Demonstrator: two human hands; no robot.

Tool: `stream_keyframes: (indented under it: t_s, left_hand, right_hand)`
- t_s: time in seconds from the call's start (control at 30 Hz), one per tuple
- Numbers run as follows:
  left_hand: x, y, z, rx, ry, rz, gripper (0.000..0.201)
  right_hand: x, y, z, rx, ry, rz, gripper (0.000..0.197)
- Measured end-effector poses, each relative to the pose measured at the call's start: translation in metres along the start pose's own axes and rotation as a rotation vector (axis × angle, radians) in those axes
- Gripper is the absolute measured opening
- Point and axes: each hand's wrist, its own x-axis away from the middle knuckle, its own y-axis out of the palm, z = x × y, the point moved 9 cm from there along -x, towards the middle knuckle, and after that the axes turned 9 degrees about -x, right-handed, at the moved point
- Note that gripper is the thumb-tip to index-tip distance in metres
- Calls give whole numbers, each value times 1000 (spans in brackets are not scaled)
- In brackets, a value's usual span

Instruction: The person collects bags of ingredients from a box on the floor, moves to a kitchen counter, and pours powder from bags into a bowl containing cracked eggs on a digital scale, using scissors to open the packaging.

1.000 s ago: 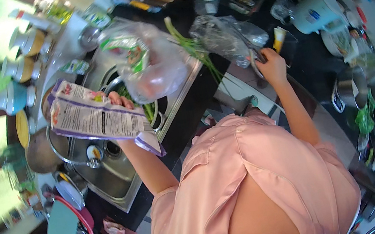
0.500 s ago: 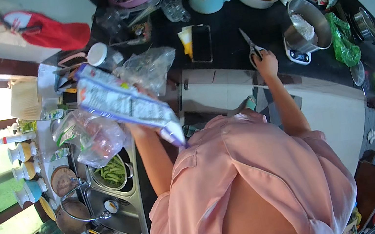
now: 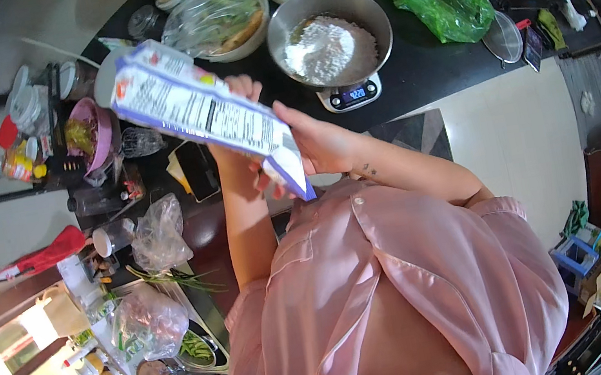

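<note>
A blue-and-white printed plastic package [image 3: 196, 109] is held tilted in front of my chest. My left hand [image 3: 242, 87] supports it from beneath, mostly hidden, with its fingers showing past the far edge. With thumb and fingers wrapped round the near, folded end, my right hand [image 3: 312, 138] grips the same package. To its right, a steel bowl [image 3: 379, 27] with white powder [image 3: 325, 48] in it stands on a small digital kitchen scale [image 3: 351, 96] with a lit display.
A plastic-covered bowl of greens [image 3: 217, 22] stands left of the steel bowl. Right of it lie a green plastic bag [image 3: 436, 2] and a strainer [image 3: 503, 38]. A phone [image 3: 197, 169] lies on the black counter, with a pink basin [image 3: 97, 134] beyond it.
My right hand has left the scissors on the counter and taken hold of the package's end. The view has turned right, toward the bowl and scale. My left hand keeps the package.
</note>
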Motion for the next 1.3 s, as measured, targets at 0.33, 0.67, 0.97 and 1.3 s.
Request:
stream_keyframes:
  t_s: [0.33, 0.67, 0.97, 1.3]
  left_hand:
    - [-123, 69, -97, -106, -159, -487, 57]
    - [-186, 71, -61, -615, -402, -429, 40]
    - [-171, 31, -125, -985, -353, -508, 26]
    - [-145, 10, -141, -1151, -289, -334, 30]
  right_hand:
    - [77, -19, -126, -292, -612, 67, 51]
    - [209, -97, -191, 91, -1236, 806, 42]
    - [249, -88, -220, 469, -1226, 1057, 38]
    - [238, -30, -253, 1000, -1071, 1024, 37]
